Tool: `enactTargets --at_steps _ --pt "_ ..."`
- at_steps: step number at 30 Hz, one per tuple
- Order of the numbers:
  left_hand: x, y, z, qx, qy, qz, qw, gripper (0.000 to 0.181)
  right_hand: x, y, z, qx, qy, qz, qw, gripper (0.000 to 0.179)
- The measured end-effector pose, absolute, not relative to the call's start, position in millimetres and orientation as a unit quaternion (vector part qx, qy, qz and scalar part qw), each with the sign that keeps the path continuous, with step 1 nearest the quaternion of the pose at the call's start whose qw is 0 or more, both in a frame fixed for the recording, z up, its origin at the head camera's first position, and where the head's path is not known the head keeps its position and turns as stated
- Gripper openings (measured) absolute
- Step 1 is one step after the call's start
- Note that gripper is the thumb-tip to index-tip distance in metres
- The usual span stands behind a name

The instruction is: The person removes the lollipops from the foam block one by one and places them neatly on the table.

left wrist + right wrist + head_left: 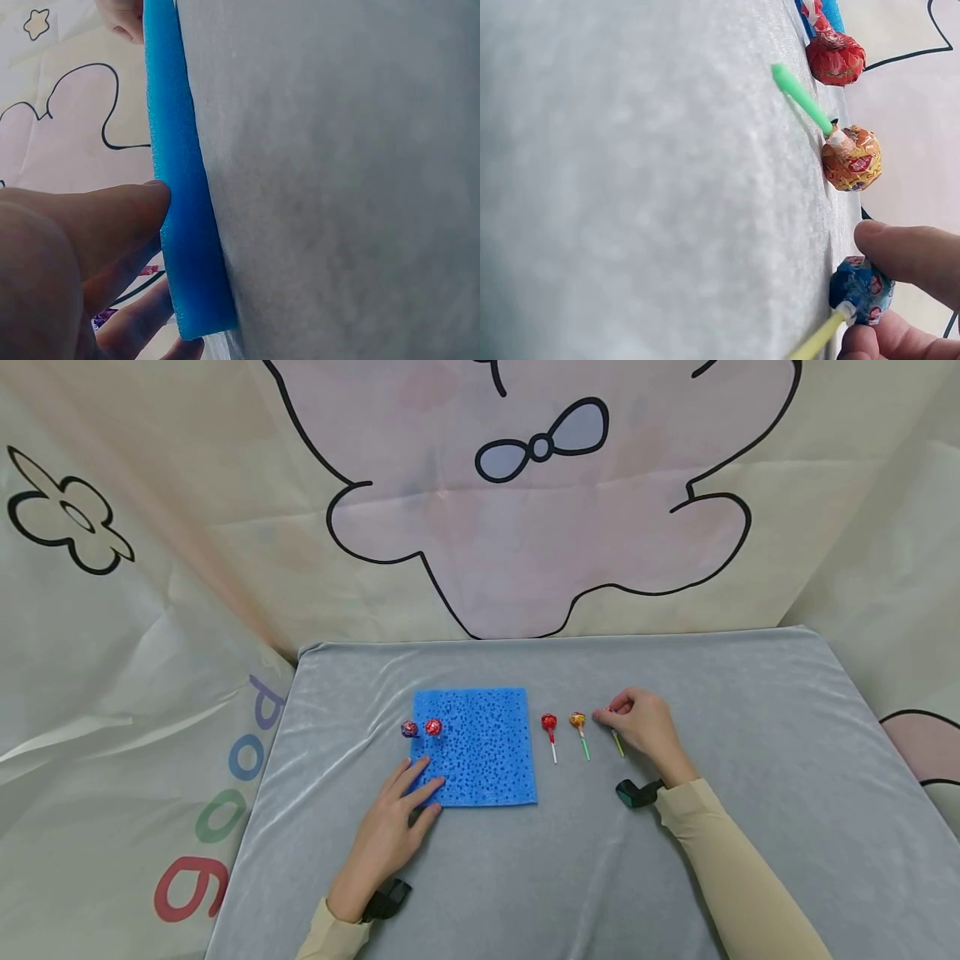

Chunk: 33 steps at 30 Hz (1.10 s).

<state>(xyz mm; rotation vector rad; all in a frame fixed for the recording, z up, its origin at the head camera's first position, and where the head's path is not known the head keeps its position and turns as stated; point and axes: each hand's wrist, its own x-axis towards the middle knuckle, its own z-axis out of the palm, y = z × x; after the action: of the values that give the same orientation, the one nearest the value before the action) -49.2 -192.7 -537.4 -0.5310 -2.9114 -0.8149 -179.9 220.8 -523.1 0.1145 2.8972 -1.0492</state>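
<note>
Largest first: a pale cloth backdrop (262,552), pink figure with bow outlined in black; side cloth (112,652) at left carries a flower outline and coloured letters (219,817). Grey table cloth (600,868) below, lightly creased.

Two beige sleeves (738,860) reach in from the near side. Blue foam block (487,743), pitted on top, lies flat left of centre.

Left hand (390,827): fingers spread over the block's near left corner, hiding it; thumb tip touches the near edge. Grip wide, holding nothing. Right hand (641,722): well to the right of the block, grip narrow, thumb and finger pinching the wrapped head of a blue lollipop (864,291). Its yellow stick slants toward the near side; the hand masks most of the head from above. Whether the head touches the cloth, cannot tell. Dark device (637,793) on the right wrist, another on the left.

Between right hand and block, in the way: an orange-yellow lollipop (577,720), green stick, nearest the hand; then a red lollipop (549,722), white stick, nearer the block. On the block's left side: a red-and-white lollipop (433,727); beside it, at the left edge, a purple lollipop (409,728). Sticks of these two unclear.
</note>
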Motion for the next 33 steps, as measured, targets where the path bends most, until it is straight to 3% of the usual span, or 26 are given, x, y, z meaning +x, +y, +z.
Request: enactTargets --at_steps 6,18,33 --pt "-49.7 -192.6 -537.2 -0.176 -0.948 -0.263 0.040 0.042 -176.7 221.2 -515.3 0.050 0.937 -0.345 0.029 0.036" --pt "-48.4 -191.3 -537.5 -0.179 -0.948 -0.256 0.056 0.043 -171.0 217.4 -486.7 0.014 0.881 -0.457 -0.118 0.034" --pt "-48.4 -191.6 -538.1 -0.176 -0.947 -0.264 0.043 0.043 -172.1 197.9 -480.2 -0.036 0.878 -0.460 -0.123 0.029"
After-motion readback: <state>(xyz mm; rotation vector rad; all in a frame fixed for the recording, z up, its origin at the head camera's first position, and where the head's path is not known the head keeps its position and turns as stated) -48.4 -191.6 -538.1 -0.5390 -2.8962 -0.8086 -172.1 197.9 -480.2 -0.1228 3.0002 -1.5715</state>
